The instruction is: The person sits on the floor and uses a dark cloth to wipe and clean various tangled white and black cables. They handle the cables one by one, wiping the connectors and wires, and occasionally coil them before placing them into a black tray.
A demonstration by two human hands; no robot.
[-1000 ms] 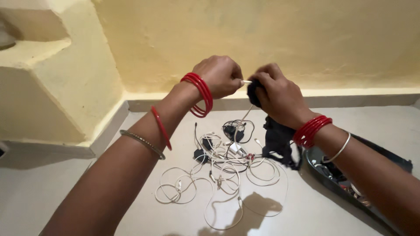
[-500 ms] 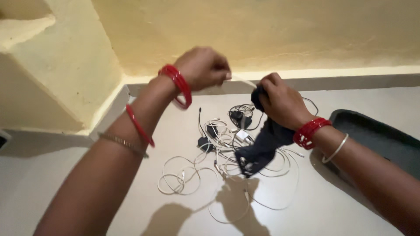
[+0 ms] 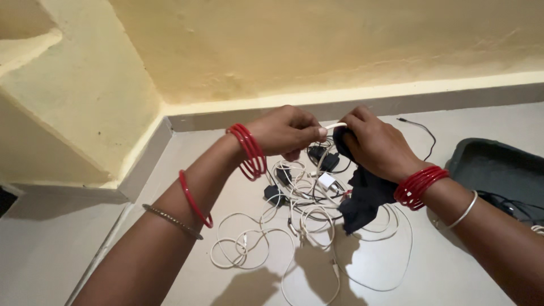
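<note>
White cable (image 3: 334, 126) end pinched in left hand (image 3: 286, 133), right hand (image 3: 377, 146) gripping dark cloth (image 3: 365, 195) round it. Hands now lower, closer than half second ago, above tangle (image 3: 300, 209) on floor; wiping continues.

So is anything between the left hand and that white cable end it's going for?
Nothing visible. The left hand already pinches the white cable end, and the right hand grips it through a dark cloth.
</note>
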